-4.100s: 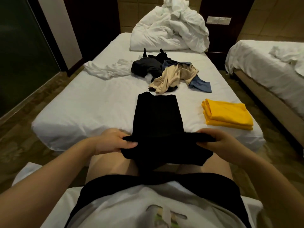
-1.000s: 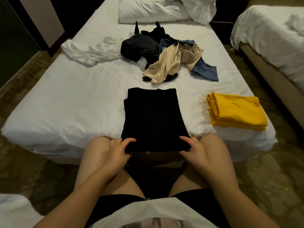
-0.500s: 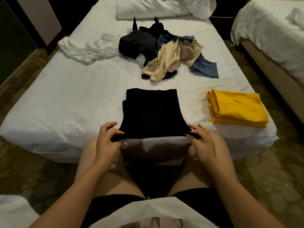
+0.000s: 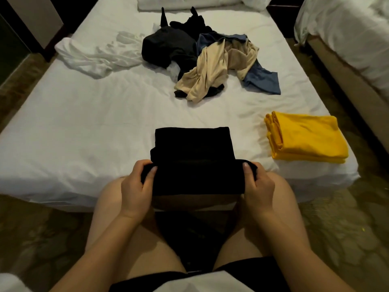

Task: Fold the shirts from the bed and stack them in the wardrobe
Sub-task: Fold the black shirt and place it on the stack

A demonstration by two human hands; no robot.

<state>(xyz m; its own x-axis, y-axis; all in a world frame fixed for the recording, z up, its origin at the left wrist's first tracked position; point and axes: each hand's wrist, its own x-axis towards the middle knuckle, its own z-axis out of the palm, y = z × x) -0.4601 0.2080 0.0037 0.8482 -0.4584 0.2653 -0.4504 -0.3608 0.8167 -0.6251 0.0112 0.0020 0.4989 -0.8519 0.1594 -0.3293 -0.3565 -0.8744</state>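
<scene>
1. Black shirt (image 4: 192, 148) is held by its 2 near corners. The left hand (image 4: 134, 186) curls round the left corner with the thumb on the side facing the camera, and the right hand (image 4: 257, 184) pinches the right corner the same way. Both are closed on cloth.
2. 1 s ago both hands lay on the near hem, and 0.5 s ago they had only just raised it. Now the hem is higher, and a band of cloth hangs between the hands. The far part lies flat at the near edge of the bed (image 4: 84, 123), about midway along it.
3. This looks like the start of a fold away from the body. Carrying the hem to the far edge would halve the shirt.
4. A folded yellow shirt (image 4: 305, 138) sits by the bed's near right corner, apart from the black one, so 1 piece seems done.
5. Mid-bed lies a heap of beige (image 4: 210, 74), blue (image 4: 263, 81) and dark (image 4: 168, 47) garments, with a white garment (image 4: 94, 57) toward the left edge. All are unfolded. No wardrobe is in view.
</scene>
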